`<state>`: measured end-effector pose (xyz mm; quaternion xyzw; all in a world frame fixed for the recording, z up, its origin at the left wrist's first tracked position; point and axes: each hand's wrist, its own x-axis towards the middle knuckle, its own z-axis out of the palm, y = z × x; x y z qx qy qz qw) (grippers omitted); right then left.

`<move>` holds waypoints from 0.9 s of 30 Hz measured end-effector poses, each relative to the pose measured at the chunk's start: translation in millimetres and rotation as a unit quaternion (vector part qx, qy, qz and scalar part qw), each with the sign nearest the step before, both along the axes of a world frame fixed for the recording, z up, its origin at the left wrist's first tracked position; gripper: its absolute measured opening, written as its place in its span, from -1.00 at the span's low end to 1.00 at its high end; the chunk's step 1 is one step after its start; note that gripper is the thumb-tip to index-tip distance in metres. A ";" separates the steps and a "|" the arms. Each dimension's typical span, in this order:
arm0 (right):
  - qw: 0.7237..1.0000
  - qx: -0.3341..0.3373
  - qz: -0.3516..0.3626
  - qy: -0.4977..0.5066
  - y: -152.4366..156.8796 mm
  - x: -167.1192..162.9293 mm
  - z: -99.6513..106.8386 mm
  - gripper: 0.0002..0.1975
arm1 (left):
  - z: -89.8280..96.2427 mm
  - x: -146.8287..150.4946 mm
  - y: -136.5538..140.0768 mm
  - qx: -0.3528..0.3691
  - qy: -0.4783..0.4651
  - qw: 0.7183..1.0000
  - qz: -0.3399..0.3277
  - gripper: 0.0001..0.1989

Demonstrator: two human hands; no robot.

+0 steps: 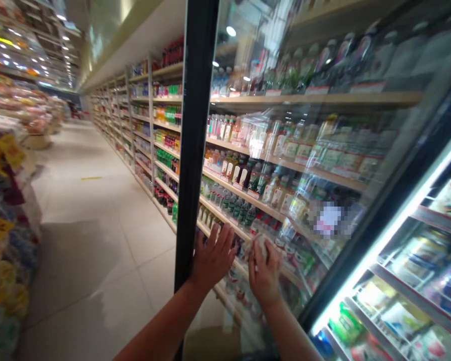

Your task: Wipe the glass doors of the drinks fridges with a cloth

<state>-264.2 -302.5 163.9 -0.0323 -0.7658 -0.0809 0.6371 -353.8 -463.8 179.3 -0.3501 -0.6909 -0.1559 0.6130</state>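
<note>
A glass cooler door with a black frame [196, 125] stands swung open before me, and bottles show through its pane. My left hand [214, 254] lies against the glass beside the frame's left upright, fingers stretched and slightly spread, holding nothing. To its right, my right hand [266, 271] is closed on a pale crumpled cloth [261, 245], pressed against the same pane. The fingers cover most of the cloth, so its full shape is hidden.
At the right, a lit cooler shelf [417, 296] holds packaged drinks. Beyond the door, long wooden shelves [167, 143] of bottles run down the aisle. A tiled floor [90, 240] stretches away on the left, beside a display of yellow and blue packages [7, 250].
</note>
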 end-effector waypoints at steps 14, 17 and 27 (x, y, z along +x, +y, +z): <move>0.996 0.063 0.047 -0.029 12.6 -0.1 12.3 -0.37 | -5.6 1.1 1.3 0.021 0.003 1.000 0.010 -0.45; 0.998 0.047 0.050 0.009 25.5 -4.0 37.6 -0.37 | -5.5 0.4 1.6 0.025 0.008 1.000 0.016 -0.34; 0.997 0.029 0.072 -0.026 16.0 -12.2 23.5 -0.32 | -5.8 -2.5 0.2 0.017 0.015 0.999 0.031 -0.31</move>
